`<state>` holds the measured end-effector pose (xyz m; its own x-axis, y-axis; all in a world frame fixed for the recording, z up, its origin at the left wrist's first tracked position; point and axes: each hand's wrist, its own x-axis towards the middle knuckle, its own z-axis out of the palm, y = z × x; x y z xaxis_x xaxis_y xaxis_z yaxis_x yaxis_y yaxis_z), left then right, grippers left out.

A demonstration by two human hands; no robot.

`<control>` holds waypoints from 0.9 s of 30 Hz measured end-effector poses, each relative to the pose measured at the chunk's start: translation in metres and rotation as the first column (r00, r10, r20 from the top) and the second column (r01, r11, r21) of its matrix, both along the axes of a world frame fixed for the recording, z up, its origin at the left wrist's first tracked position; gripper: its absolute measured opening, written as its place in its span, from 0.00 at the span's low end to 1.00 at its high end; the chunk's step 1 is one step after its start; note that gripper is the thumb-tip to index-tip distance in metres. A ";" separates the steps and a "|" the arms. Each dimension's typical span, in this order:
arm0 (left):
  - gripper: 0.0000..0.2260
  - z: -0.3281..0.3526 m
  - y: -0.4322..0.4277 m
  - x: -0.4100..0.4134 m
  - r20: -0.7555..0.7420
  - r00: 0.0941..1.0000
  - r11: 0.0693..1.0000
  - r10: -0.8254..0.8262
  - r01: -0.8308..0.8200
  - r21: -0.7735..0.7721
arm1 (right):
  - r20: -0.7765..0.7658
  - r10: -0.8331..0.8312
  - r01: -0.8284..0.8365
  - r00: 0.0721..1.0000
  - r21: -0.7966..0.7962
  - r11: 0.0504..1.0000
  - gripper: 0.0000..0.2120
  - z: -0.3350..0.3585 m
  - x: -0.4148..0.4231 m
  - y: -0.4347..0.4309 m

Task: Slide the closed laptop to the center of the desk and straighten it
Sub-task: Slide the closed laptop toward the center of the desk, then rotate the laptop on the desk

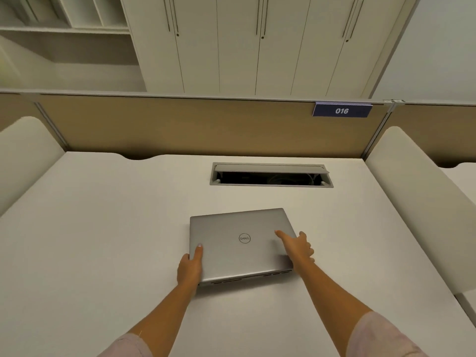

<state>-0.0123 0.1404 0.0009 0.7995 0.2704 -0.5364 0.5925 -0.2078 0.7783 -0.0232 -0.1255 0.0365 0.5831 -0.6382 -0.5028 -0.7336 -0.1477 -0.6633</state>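
The left hand (189, 266) grips the laptop (242, 244) at its near left corner: the thumb lies flat on the lid, and the other fingers are hidden past the left edge. The right hand (298, 247) clasps the right edge nearer the front, with the thumb stretched across the lid toward the logo and the other fingers curled down over the side. Both hands are partly open, spread only enough to span the thin closed body. Both forearms are bare, with pale sleeves showing at the bottom of the view.

The silver laptop lies closed and flat on the white desk (103, 240), about midway between left and right and slightly rotated, its vented edge facing the person. Beyond it, well apart, a cable hatch (270, 175) is set into the desk with its flap raised. Behind the desk stands a tan partition (180, 124) carrying a blue sign (341, 110) that reads 016
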 end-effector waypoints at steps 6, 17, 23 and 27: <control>0.31 0.003 0.032 -0.013 0.059 0.990 0.991 0.129 -0.130 0.013 | -0.025 0.105 -0.106 0.994 -0.022 0.994 0.45 -0.004 0.009 0.043; 0.31 0.005 0.039 -0.040 0.034 0.999 0.964 0.037 -0.044 0.263 | -0.064 0.331 -0.336 0.942 -0.249 0.908 0.46 -0.013 -0.005 0.057; 0.30 0.004 0.048 -0.061 -0.152 0.960 0.847 -0.234 0.278 0.452 | -0.083 0.422 -0.416 0.903 -0.416 0.808 0.46 -0.018 -0.016 0.052; 0.30 -0.001 0.042 -0.074 -0.189 0.926 0.786 -0.328 0.378 0.489 | -0.092 0.466 -0.456 0.880 -0.442 0.772 0.45 -0.019 -0.020 0.043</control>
